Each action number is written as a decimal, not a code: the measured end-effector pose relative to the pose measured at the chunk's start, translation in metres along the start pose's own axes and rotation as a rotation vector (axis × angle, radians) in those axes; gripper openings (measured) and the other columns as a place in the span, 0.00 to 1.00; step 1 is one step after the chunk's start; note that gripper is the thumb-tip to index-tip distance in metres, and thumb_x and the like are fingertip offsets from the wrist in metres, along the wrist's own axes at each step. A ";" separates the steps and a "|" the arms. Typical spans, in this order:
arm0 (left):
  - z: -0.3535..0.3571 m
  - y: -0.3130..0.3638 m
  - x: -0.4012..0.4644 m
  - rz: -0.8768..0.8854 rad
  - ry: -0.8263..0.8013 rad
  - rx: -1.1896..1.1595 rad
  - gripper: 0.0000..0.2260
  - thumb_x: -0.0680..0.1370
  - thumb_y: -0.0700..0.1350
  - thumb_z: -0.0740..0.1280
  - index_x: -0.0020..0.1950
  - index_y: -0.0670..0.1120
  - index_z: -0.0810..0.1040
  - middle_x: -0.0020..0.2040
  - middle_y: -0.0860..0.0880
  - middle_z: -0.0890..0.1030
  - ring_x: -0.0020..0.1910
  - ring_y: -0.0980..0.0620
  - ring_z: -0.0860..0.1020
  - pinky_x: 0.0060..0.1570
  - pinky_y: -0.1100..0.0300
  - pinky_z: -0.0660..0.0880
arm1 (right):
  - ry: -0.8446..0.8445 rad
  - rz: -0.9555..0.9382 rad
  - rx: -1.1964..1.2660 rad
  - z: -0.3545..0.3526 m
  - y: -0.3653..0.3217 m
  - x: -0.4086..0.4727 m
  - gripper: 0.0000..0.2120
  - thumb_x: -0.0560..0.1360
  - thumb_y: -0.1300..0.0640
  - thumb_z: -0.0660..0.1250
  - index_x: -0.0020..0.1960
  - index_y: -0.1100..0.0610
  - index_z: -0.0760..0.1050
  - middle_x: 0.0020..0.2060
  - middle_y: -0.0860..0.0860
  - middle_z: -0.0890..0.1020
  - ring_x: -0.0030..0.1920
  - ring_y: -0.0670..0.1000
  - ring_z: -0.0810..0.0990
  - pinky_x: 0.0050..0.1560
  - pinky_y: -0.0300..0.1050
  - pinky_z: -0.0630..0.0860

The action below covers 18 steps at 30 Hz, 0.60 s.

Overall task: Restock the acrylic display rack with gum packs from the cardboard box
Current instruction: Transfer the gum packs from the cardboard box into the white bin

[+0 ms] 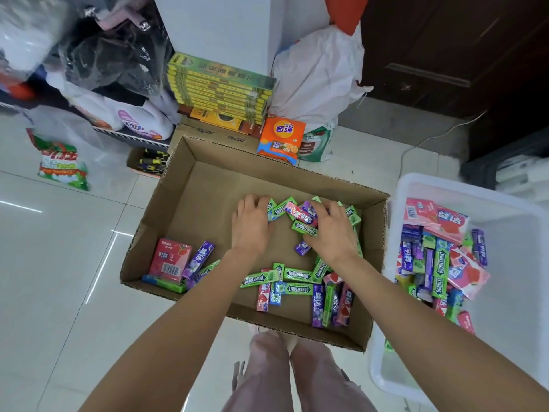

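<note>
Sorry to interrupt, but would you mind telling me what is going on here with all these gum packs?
A person stands over an open cardboard box on the floor and reaches in with both hands. The left hand and right hand are gathering a cluster of gum packs near the far side. More packs lie loose along the box's near side, and a white plastic bin on the right already holds a pile. No display rack is in view.

The glossy white tiled floor [59, 263] threw back streaks of light along its grout lines. A white wall column [219, 28] rose at the back, and a dark brown panelled wooden door [451, 55] stood right of it. A thin white cable [427, 138] trailed across the tiles by the door.
</note>
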<state>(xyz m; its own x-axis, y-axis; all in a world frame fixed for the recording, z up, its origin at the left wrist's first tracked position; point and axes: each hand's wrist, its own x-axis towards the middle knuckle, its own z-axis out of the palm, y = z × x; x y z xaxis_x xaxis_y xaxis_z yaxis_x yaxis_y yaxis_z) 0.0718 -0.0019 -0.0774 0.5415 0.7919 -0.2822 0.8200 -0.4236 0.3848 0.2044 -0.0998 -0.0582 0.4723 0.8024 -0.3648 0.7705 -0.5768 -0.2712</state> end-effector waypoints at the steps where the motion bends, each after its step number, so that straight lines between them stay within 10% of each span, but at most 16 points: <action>1: -0.001 -0.002 -0.001 -0.004 0.003 0.000 0.23 0.76 0.43 0.65 0.70 0.47 0.66 0.63 0.44 0.68 0.63 0.44 0.66 0.59 0.54 0.64 | 0.001 0.005 0.015 0.000 0.000 0.000 0.36 0.71 0.51 0.72 0.73 0.52 0.59 0.65 0.53 0.67 0.67 0.54 0.63 0.65 0.46 0.65; 18: -0.013 -0.016 -0.012 -0.159 -0.093 -0.050 0.22 0.73 0.47 0.70 0.63 0.41 0.68 0.61 0.40 0.71 0.60 0.41 0.68 0.55 0.49 0.70 | -0.067 0.019 0.037 -0.001 -0.014 0.004 0.16 0.73 0.55 0.67 0.61 0.56 0.73 0.56 0.55 0.73 0.59 0.56 0.72 0.51 0.49 0.73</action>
<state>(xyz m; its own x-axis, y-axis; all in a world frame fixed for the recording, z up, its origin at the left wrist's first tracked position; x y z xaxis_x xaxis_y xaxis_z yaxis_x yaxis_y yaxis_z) 0.0502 0.0013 -0.0688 0.4224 0.8022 -0.4220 0.8877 -0.2719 0.3716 0.1958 -0.0880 -0.0550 0.4563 0.7797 -0.4287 0.7448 -0.5983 -0.2954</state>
